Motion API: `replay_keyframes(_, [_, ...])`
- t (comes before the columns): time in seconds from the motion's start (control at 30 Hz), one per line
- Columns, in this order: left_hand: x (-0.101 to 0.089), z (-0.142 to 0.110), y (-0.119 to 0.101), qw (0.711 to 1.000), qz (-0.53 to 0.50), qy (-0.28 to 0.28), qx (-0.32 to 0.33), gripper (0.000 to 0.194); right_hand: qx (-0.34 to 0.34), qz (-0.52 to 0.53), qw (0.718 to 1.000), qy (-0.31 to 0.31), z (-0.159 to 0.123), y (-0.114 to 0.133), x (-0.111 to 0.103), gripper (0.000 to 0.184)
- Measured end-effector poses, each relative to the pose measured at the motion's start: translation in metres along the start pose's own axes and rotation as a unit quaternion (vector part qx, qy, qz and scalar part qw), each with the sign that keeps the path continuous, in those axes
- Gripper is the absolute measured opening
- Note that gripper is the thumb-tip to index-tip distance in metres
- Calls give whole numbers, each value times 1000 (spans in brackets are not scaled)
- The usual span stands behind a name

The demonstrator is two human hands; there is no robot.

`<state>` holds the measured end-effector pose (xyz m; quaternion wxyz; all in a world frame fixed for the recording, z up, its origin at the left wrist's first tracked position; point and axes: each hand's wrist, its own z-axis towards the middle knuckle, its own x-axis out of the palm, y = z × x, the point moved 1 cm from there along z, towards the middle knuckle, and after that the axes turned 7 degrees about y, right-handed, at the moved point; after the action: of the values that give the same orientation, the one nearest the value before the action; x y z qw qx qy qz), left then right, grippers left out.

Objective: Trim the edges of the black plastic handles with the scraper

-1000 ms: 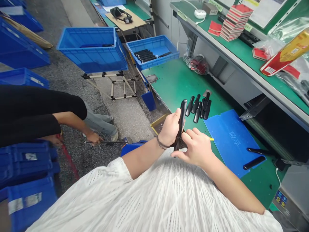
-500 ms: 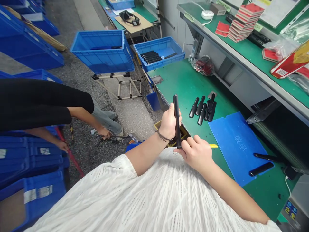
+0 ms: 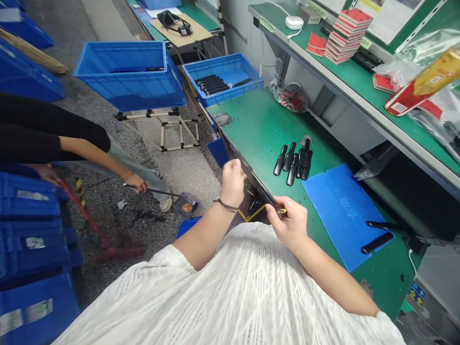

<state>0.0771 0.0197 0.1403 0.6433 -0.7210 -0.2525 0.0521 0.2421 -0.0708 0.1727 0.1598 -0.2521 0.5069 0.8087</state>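
Observation:
My right hand (image 3: 290, 216) is closed at the near end of a long black plastic part (image 3: 264, 190), which slants up and left along the table's edge. A short yellow piece (image 3: 281, 211), maybe a tool's handle, shows at the same fingers; its kind is unclear. My left hand (image 3: 233, 184), slightly blurred, is curled beside the part's far end; what its fingers hold, if anything, is hidden. On the green table (image 3: 247, 115) lies a group of several black handle-shaped parts (image 3: 293, 163). Two more black pieces (image 3: 377, 243) lie at the right of a blue sheet (image 3: 345, 211).
Below my hands is a yellow-edged container (image 3: 253, 206) with dark scraps. Blue crates (image 3: 125, 81) stand ahead, one (image 3: 224, 98) holding black parts. A shelf (image 3: 305, 52) overhangs at right. A co-worker's hand (image 3: 136, 183) grips a long-handled dustpan (image 3: 185, 205) at left.
The black part has tipped from nearly upright to slanting left. My left hand has moved left and down from its grip around the part. The co-worker's broom and dustpan have shifted.

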Motion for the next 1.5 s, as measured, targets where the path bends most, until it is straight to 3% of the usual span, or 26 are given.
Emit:
replay_keyframes(0.03, [-6, -4, -4, 987, 91, -2, 131, 35, 1, -5, 1000, -7, 1, 3, -4, 17])
replay_keyframes(0.07, [-11, -10, -8, 950, 174, 24, 256, 40, -3, -8, 1000, -8, 1, 7, -7, 17])
replay_keyframes(0.13, [-18, -22, -12, 844, 282, 159, 428, 30, -33, -8, 999, 8, 1, 15, -14, 15])
replay_keyframes(0.2, [-21, -31, -12, 768, 316, 289, 475, 24, -53, -5, 998, 38, 0, 21, -22, 15])
replay_keyframes(0.23, [-21, -32, -11, 757, 320, 314, 475, 27, -48, -7, 997, 54, 0, 21, -27, 20])
replay_keyframes(0.33, [-22, -29, -5, 782, 315, 297, 448, 32, -26, -112, 989, 91, 0, 8, -41, 23])
replay_keyframes(0.43, [-23, -23, -4, 792, 297, 293, 446, 33, -46, -340, 928, 147, 1, -14, -52, 57])
replay_keyframes(0.5, [-22, -23, -6, 793, 287, 295, 449, 31, -42, -405, 894, 189, 3, -22, -57, 79])
replay_keyframes(0.57, [-21, -24, -10, 791, 282, 303, 451, 30, -33, -357, 912, 199, 6, -17, -61, 68])
replay_keyframes(0.63, [-19, -26, -14, 785, 283, 315, 453, 29, -52, -262, 943, 198, 10, -4, -62, 39])
replay_keyframes(0.67, [-18, -27, -17, 779, 286, 321, 456, 29, -67, -219, 954, 195, 12, 4, -62, 40])
replay_keyframes(0.77, [-15, -30, -23, 760, 299, 331, 473, 28, -92, -163, 963, 196, 19, 19, -56, 72])
replay_keyframes(0.83, [-13, -30, -26, 750, 304, 331, 485, 27, -87, -165, 961, 203, 23, 21, -51, 77])
replay_keyframes(0.97, [-13, -31, -26, 748, 316, 323, 486, 23, -103, -195, 956, 191, 28, 17, -46, 68])
replay_keyframes(1.2, [-14, -35, -22, 775, 332, 300, 447, 27, -188, -279, 935, 109, 31, 20, -47, 60])
replay_keyframes(1.33, [-11, -44, -21, 810, 333, 296, 381, 36, -213, -331, 919, 34, 31, 21, -47, 59])
replay_keyframes(1.5, [-5, -54, -18, 837, 372, 308, 257, 49, -236, -364, 901, 11, 31, 15, -50, 55])
